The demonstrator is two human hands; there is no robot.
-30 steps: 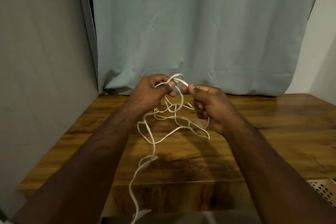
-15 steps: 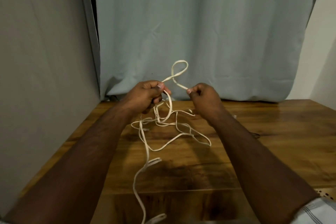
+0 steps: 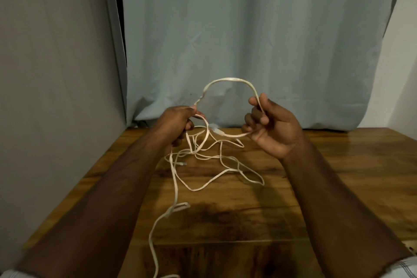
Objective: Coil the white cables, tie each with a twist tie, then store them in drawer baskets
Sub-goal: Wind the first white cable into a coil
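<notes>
Above the table (image 3: pixel 338 165), both my hands are up near the curtain (image 3: pixel 248 40) with a cable (image 3: pixel 228 79) arched between them. My left hand (image 3: pixel 178 122) has its fingers curled round the cable at the arch's left foot. My right hand (image 3: pixel 270 128) is half closed: the cable runs down between thumb and fingers, then comes out low and heads left toward a plug (image 3: pixel 216 130) hanging mid-air.

Below that, the rest of the cable is a loose tangle (image 3: pixel 214 160) on the wood, loops crossing each other, and one long tail (image 3: pixel 155 232) drops off the near edge.

Risks, as I judge them:
- Crossed loops in the tangle can cinch into a knot if I pull slack through fast.
- The tail over the edge adds weight; it could drag the pile toward me or snag below, out of sight.
- The plug may catch on a loop as it swings.
- There may be more than one cable in the pile; can't tell.

Pose: forearms roughly level and converging, left wrist rolled palm-down, right palm turned toward me, right hand held slightly higher.

No twist tie or basket identifiable yet.
</notes>
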